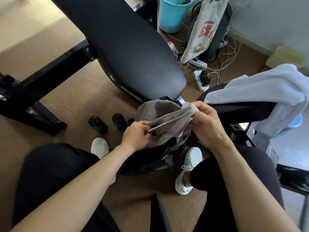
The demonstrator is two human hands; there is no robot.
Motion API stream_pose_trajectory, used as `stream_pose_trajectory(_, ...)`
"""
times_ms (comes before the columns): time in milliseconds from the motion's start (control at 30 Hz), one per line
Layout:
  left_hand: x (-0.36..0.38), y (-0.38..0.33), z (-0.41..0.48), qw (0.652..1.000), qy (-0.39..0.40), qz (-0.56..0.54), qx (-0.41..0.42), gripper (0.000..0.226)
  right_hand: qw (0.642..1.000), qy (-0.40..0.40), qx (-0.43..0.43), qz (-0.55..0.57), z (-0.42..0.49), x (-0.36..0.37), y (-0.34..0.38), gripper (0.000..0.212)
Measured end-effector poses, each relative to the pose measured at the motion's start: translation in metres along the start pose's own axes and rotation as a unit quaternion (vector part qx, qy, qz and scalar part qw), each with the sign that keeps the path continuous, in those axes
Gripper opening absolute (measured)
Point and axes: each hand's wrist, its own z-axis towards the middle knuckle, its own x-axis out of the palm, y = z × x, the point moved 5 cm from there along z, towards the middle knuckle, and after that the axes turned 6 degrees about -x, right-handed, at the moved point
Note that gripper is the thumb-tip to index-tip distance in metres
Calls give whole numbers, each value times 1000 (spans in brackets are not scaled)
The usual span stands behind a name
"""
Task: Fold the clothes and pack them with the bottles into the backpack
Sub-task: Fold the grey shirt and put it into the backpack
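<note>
1. The bottles (97, 124) stand on the floor left of the backpack (147, 162); probably rigid and heavier; grasp round the body.
2. The left hand (137, 135) pinches the grey garment (168, 124) above the backpack; soft, light, floppy; best held by its edges.
3. The right hand (205, 124) clamps its bunched end; a white garment (267, 91) drapes a chair.

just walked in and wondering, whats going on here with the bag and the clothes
A seated person grips a grey garment with both hands, the left hand and the right hand, just above a black backpack that sits on the floor between their feet. A dark bottle and a second bottle stand on the floor to the left, not yet packed. A white garment lies draped over a black chair on the right.
</note>
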Motion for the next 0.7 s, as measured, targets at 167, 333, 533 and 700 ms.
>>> stream_pose_trajectory(167, 2, 18, 2, 996, 28, -39, -78, 24, 998, 11, -4, 68, 2, -11, 15, 28)
stream_pose_trajectory(333, 8, 21, -8, 990, 83, -72, -92, 29, 995, 4, -12, 99, 3, -26, 17, 23)
stream_pose_trajectory(533, 1, 9, -17, 999, -31, 0, -10, 26, 995, 40, 2, 90, -1, -23, 15, 12)
stream_pose_trajectory(700, 5, -7, -17, 990, -90, 43, 103, 28, 992, 77, 1, 97, -2, -16, 16, 8)
